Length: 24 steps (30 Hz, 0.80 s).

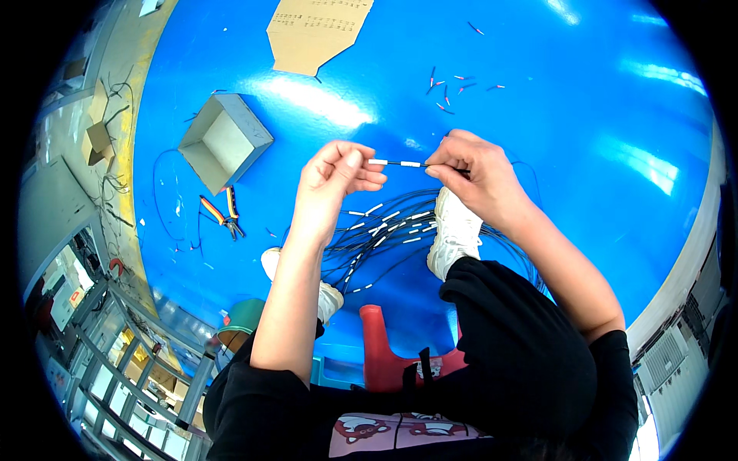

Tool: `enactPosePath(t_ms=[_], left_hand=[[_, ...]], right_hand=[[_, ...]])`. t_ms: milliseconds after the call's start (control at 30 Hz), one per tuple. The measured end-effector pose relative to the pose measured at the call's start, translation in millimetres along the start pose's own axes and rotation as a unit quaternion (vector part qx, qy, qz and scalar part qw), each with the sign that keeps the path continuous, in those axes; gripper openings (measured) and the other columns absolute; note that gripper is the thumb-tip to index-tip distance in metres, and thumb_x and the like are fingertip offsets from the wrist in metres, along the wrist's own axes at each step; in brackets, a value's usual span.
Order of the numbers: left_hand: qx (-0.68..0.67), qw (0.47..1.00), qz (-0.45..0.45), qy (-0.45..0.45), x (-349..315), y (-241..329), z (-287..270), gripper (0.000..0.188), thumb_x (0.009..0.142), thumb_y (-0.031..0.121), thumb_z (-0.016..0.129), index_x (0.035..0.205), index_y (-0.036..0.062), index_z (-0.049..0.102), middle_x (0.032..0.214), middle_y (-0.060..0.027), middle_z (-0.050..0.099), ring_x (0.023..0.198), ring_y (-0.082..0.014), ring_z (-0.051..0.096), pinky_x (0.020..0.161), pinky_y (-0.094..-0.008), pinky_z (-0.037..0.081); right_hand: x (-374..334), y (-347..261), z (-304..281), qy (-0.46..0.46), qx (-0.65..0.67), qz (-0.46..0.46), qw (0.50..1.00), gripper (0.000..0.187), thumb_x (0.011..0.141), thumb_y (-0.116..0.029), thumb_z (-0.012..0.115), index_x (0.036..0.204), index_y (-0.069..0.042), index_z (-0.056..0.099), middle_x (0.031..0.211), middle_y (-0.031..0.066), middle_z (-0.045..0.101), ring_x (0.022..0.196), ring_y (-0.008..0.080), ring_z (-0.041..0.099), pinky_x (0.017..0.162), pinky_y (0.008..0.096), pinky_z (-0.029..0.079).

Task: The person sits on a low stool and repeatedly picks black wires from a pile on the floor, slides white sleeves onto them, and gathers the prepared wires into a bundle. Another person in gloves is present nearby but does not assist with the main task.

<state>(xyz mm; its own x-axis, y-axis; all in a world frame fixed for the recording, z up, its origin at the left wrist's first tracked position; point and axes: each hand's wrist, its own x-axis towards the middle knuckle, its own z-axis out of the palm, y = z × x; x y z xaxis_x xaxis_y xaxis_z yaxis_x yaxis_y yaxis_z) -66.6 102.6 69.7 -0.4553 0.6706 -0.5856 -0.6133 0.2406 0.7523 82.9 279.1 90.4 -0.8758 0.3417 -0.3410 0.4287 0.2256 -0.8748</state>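
Black cloth garments (530, 346) fill the lower edge above a glossy blue floor (584, 100), where bundled black cables (392, 223) lie. The right hand's (480, 170) grip pinches tightly on one thin black cable with white sleeves (410, 164), raised clear; the left hand (336, 175) curls half-open at its tip, contact unclear.

The floor (553, 100) has a smooth, glossy finish. Near its left edge, the open box (246, 157) looks like matt cardboard, and the pliers (230, 221) appear part plastic, part metal. The held cable (393, 163) looks plastic-sheathed.
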Motion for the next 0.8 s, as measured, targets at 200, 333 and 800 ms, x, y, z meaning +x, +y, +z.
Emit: enactPosePath(t_ms=[200, 333, 800], left_hand=[[0.066, 0.996, 0.034, -0.041, -6, -9, 6, 0.011, 0.091, 0.006, 0.064, 0.099, -0.0015, 0.063, 0.091, -0.0104, 0.069, 0.082, -0.0160, 0.068, 0.074, -0.0287, 0.056], [0.087, 0.994, 0.023, -0.061, -11, -12, 18, 0.013, 0.090, 0.007, 0.066, 0.100, -0.0008, 0.062, 0.090, -0.0099, 0.069, 0.081, -0.0160, 0.068, 0.074, -0.0283, 0.055], [0.467, 0.835, 0.287, -0.047, -5, 7, 13, 0.009, 0.084, 0.003, 0.066, 0.092, 0.0016, 0.062, 0.081, -0.0083, 0.059, 0.074, -0.0188, 0.060, 0.067, -0.0293, 0.048]], right_hand=[[-3, -3, 1, -0.016, 0.010, -0.020, 1.000, 0.009, 0.082, -0.005, 0.069, 0.085, -0.002, 0.061, 0.073, 0.0091, 0.054, 0.066, 0.0220, 0.056, 0.058, 0.0341, 0.044], [-3, -3, 8, -0.026, 0.049, -0.014, 0.998, 0.013, 0.082, -0.006, 0.070, 0.085, -0.002, 0.058, 0.068, 0.0076, 0.056, 0.058, 0.0168, 0.054, 0.053, 0.0317, 0.041], [13, 1, 22, -0.106, -0.066, -0.068, 0.990, 0.022, 0.096, -0.025, 0.055, 0.090, -0.004, 0.059, 0.075, 0.0134, 0.056, 0.068, 0.0313, 0.053, 0.062, 0.0395, 0.044]])
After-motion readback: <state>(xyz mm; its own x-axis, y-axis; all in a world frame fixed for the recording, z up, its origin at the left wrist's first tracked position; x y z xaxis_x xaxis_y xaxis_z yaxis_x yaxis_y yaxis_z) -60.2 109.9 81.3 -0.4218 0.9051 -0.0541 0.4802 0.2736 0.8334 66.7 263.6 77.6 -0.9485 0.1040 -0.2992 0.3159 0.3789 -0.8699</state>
